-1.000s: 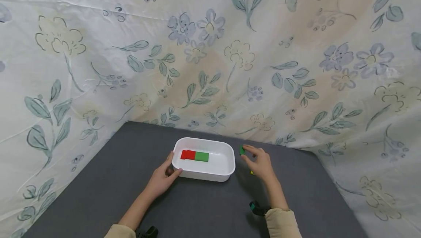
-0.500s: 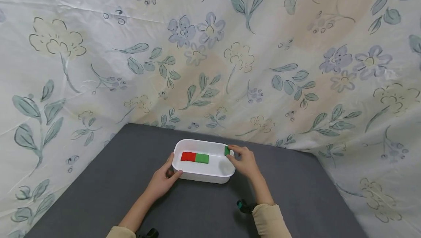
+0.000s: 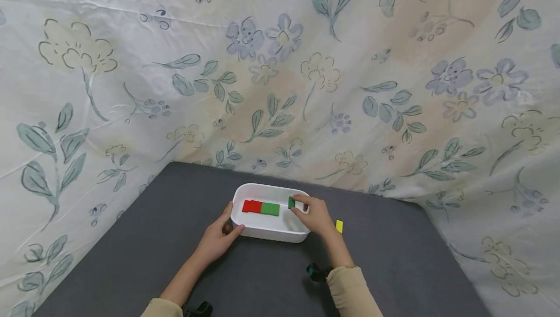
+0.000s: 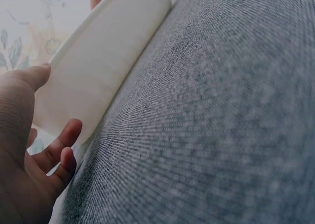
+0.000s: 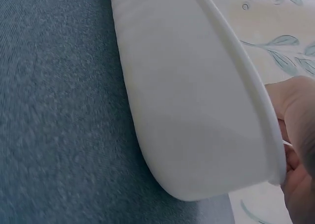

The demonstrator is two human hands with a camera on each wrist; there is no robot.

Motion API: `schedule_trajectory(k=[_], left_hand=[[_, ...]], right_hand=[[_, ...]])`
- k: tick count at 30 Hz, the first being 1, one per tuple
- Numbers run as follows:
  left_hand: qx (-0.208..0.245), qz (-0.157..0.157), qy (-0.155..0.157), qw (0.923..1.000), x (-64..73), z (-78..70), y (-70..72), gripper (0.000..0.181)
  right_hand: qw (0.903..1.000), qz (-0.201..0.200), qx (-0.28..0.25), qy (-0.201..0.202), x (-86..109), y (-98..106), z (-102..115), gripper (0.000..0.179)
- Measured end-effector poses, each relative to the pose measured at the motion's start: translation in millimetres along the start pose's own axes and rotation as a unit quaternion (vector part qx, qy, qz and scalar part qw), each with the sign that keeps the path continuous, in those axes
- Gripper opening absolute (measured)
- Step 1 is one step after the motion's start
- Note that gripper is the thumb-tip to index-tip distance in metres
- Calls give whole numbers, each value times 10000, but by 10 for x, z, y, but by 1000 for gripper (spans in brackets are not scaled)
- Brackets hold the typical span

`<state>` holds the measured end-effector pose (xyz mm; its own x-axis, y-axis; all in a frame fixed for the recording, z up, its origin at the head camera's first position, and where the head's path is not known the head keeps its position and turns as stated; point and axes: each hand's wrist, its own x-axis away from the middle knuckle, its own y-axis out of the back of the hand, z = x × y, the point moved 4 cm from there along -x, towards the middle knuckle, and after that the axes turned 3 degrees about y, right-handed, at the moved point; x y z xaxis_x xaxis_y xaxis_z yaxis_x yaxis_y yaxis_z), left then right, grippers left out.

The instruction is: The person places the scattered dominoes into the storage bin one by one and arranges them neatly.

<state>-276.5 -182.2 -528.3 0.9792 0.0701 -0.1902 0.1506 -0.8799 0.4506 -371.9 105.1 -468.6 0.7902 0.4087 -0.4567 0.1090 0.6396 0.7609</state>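
Note:
A white plastic tub (image 3: 273, 234) sits on the dark grey cloth. Flat in it, in a row, lie overlapping red tiles (image 3: 252, 206) and a light green tile (image 3: 270, 209). My left hand (image 3: 213, 241) holds the tub's left end, its thumb on the front side and the fingers around the corner. Above the tub's right part, my right hand (image 3: 316, 216) pinches a dark green tile (image 3: 291, 203) between thumb and fingertips, tilted on edge. In the right wrist view the tub wall (image 5: 192, 101) hides that tile and most fingertips.
A yellow tile (image 3: 339, 226) lies on the grey cloth (image 3: 393, 258) right of the tub, beside the right wrist. A floral curtain (image 3: 280, 88) hangs behind the table and along both sides.
My right hand has moved left with the dark green tile, from beside the tub to over its inside. The yellow tile is now in fuller view. My left hand stays on the tub.

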Motion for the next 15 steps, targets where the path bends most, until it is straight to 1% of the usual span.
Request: schedule_trajectory(k=[5,13,15], left_hand=[[-18,-13,-1,10000,15,-17,-8,88],[-60,-6,63,10000,30,-23,-31,89],[-39,13,78,10000,35,-24,-33,89]], right_hand=[[9995,269,158,106,-40,-77,40,32],[9935,813,797,-22,-117,-178,72,31],[9913,938,912,-147,-137,-211,72,31]])
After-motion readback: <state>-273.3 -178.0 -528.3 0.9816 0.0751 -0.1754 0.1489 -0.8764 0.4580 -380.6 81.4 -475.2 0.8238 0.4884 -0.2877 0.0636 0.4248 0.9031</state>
